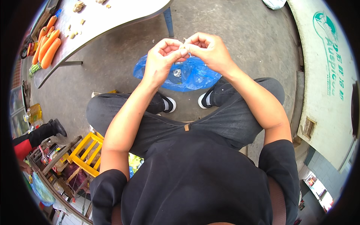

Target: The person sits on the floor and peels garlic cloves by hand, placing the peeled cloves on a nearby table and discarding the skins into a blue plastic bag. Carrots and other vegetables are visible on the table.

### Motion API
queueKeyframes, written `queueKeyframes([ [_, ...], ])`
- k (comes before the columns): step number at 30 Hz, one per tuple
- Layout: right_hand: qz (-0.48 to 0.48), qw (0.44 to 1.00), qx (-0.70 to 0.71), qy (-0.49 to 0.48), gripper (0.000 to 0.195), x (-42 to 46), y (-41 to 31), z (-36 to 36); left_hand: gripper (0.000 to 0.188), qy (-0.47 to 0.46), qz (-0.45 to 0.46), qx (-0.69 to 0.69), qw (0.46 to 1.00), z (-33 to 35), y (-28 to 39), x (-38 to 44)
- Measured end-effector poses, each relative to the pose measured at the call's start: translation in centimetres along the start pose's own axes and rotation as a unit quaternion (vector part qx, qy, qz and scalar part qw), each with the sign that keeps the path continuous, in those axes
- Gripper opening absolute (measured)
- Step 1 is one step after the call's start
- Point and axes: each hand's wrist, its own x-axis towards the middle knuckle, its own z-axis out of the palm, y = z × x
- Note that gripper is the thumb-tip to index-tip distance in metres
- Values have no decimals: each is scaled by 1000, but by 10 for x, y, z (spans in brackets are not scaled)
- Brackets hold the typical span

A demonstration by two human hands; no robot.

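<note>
My left hand (166, 57) and my right hand (209, 50) meet fingertip to fingertip above an opened blue plastic bag (194, 77). Between thumbs and index fingers they pinch a small pale piece, apparently a garlic clove (182, 47), mostly covered by the fingertips. Some whitish scraps lie inside the bag, which rests on the floor in front of my feet. On the white tabletop (112, 15) at upper left are a garlic bulb (78, 6), several loose garlic cloves (72, 36) and several carrots (49, 45).
A blue table leg (168, 22) stands beyond my hands. To the right is a white freezer-like cabinet (317, 84) bearing writing. A yellow slatted stool or rack (87, 154) stands at lower left, near cluttered shelving. Another person's dark boot (58, 127) is on the left.
</note>
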Motion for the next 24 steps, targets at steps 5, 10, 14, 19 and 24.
queueKeyframes([
  [5, 1, 1000, 20, -1, 19, 1, 4, 0, 29, -6, -39, -101, 994, -1, 0, -1],
  [10, 0, 999, -50, 4, 21, 0, 1, 0, 31, 13, -38, -121, 992, -4, -1, 1],
  [14, -17, 997, -76, 15, 20, -1, 3, 2, 36, 21, -23, -109, 994, -4, -4, 1],
  [19, -23, 995, -89, 25, 18, 0, 10, -2, 35, 65, -1, -57, 996, -7, 0, 5],
  [24, -88, 987, -128, 42, 19, -1, 0, 5, 28, 84, 123, 175, 973, 1, -4, 0],
])
